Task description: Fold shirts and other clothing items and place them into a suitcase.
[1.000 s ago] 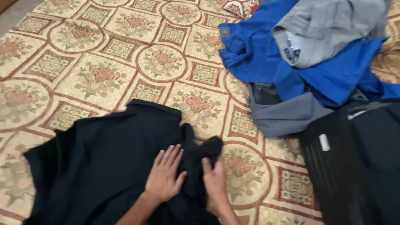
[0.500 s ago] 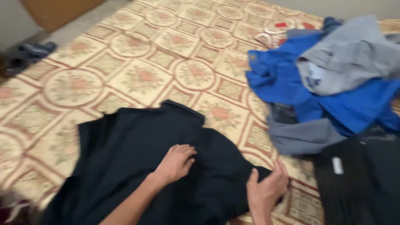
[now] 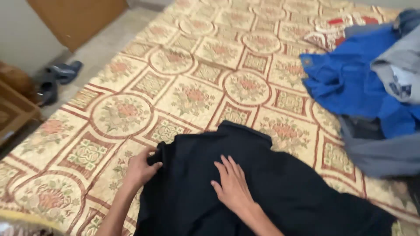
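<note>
A black shirt (image 3: 280, 183) lies spread on a bed covered by a beige and red flowered quilt (image 3: 192, 96), collar pointing away from me. My left hand (image 3: 141, 168) curls its fingers around the shirt's left edge, near the sleeve. My right hand (image 3: 232, 185) lies flat on the middle of the shirt, fingers apart, pressing the cloth down and holding nothing.
A heap of clothes lies at the right: a blue garment (image 3: 350, 83), a light grey one (image 3: 402, 65) on top, and a darker grey one (image 3: 380, 153) below. Dark shoes (image 3: 57, 78) and wooden furniture (image 3: 13, 109) stand on the floor left of the bed.
My left hand went from the shirt's middle to its left edge and took hold. My right hand left the right sleeve and now lies flat in the middle. The view swung left.
</note>
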